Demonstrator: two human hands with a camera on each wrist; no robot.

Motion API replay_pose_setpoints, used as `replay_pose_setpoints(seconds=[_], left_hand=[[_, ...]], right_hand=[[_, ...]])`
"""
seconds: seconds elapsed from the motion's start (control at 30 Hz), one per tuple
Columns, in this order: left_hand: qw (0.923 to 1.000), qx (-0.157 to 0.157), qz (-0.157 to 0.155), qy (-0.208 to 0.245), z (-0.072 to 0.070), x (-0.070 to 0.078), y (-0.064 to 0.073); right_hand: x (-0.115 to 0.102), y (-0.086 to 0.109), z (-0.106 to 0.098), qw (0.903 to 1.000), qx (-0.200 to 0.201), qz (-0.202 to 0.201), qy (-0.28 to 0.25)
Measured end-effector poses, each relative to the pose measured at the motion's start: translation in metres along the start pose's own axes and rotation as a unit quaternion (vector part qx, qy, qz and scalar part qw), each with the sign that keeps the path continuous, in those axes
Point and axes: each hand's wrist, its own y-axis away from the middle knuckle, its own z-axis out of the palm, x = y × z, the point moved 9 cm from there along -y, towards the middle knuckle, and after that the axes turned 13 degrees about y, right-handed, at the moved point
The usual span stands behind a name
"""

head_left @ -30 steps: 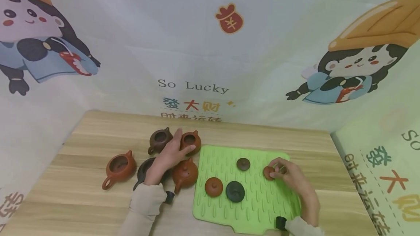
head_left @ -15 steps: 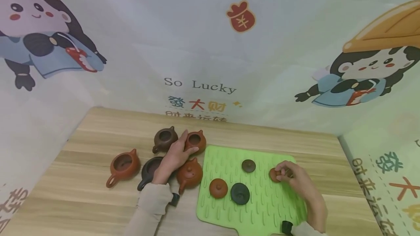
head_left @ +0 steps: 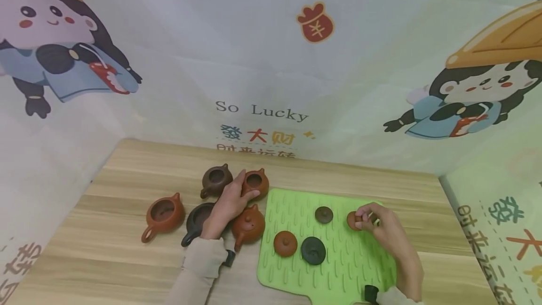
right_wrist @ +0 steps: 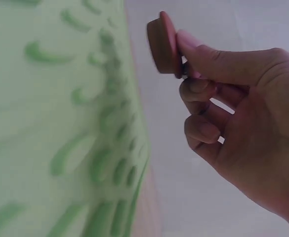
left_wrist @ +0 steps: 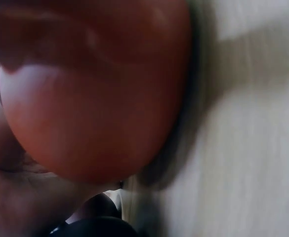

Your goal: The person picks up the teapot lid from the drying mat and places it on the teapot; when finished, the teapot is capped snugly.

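My left hand (head_left: 228, 204) grips a small red-brown teapot (head_left: 263, 191), lidless, with its thumb and a finger on either side. Close in front of that hand stands a red-brown teapot with its lid on (head_left: 248, 226). A rounded red-brown clay body (left_wrist: 95, 118) fills much of the left wrist view. My right hand (head_left: 387, 229) pinches a small red-brown teapot lid (head_left: 353, 220) by its knob. In the right wrist view this lid (right_wrist: 162, 47) is tilted on edge and held apart from the green mat (right_wrist: 45, 123).
Lidless teapots stand left: dark brown (head_left: 217, 180), black (head_left: 196, 222), partly behind the left forearm, and red-brown (head_left: 166, 214). On the green mat (head_left: 288, 274) lie a dark brown lid (head_left: 323, 214), a red-brown lid (head_left: 285, 244) and a black lid (head_left: 313, 250). A printed curtain (head_left: 262, 69) hangs behind.
The head view has shifted, so everything sits farther right in it. The right hand's lid has moved slightly toward the far side of the mat. The left hand keeps its grip on the teapot.
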Motion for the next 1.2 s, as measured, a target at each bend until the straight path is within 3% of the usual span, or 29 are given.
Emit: replay_pose_setpoints(seconds=[0.23,0.57,0.67,0.8,1.07,1.2], left_hand=[[0.9999,0.002,-0.009,-0.007,0.0,0.004,0.003],[0.9993,0.009,0.034,-0.011,0.002,0.002,0.001],[0.9996,0.005,0.029,-0.003,0.0,0.007,0.003],[0.9998,0.002,0.022,-0.001,0.001,0.004,0.002],[0.9989,0.005,0.045,-0.012,0.006,-0.015,-0.008],[0.9994,0.003,0.036,-0.005,0.003,-0.003,-0.003]], right_hand=[[-0.028,-0.01,0.001,0.9998,-0.007,0.012,0.012],[-0.062,-0.039,0.024,0.9991,-0.017,-0.018,-0.033],[-0.071,-0.047,0.032,0.9989,-0.024,-0.019,-0.035],[-0.085,-0.055,0.041,0.9985,-0.029,-0.03,-0.036],[-0.101,-0.071,0.057,0.9984,-0.027,-0.028,-0.04],[-0.107,-0.079,0.063,0.9986,-0.026,-0.025,-0.039]])
